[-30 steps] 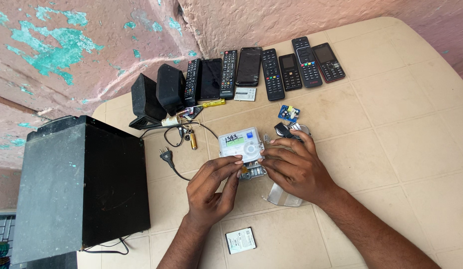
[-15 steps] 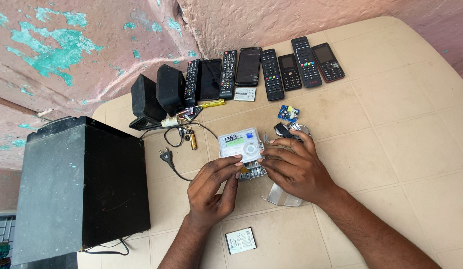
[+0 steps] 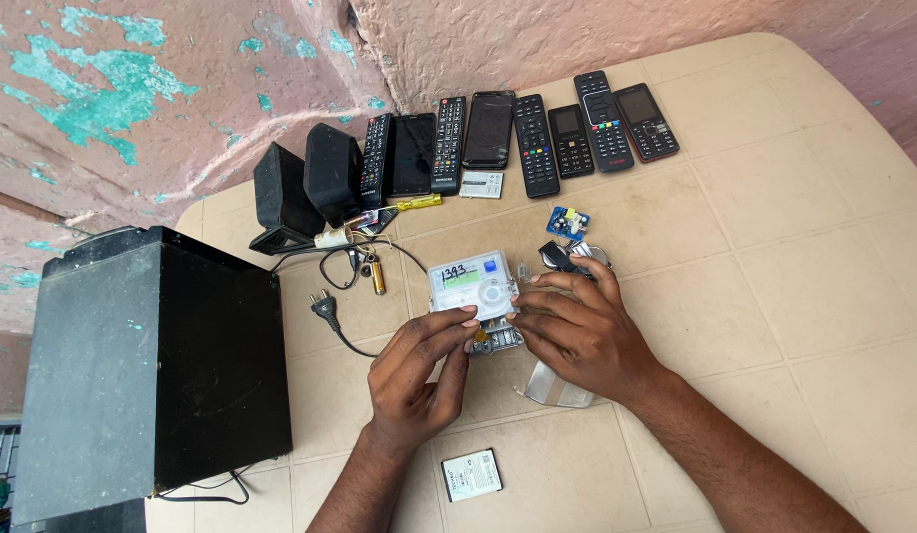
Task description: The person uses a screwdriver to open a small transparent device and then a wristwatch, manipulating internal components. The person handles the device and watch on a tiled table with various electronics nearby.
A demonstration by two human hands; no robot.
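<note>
Both hands pinch a small pale electricity meter [image 3: 473, 286] lying flat at the middle of the tabletop [image 3: 794, 247]. The left hand [image 3: 419, 380] nips its lower edge with fingertips pressed together; the right hand [image 3: 577, 331] clamps the right side at three o'clock, so the meter sits braced from two sides with its face readable. At twelve o'clock remotes and phones [image 3: 522, 138] lie in a tidy row. A large black speaker box [image 3: 152, 365] stands at nine o'clock, and a flat battery [image 3: 471, 475] lies at six.
</note>
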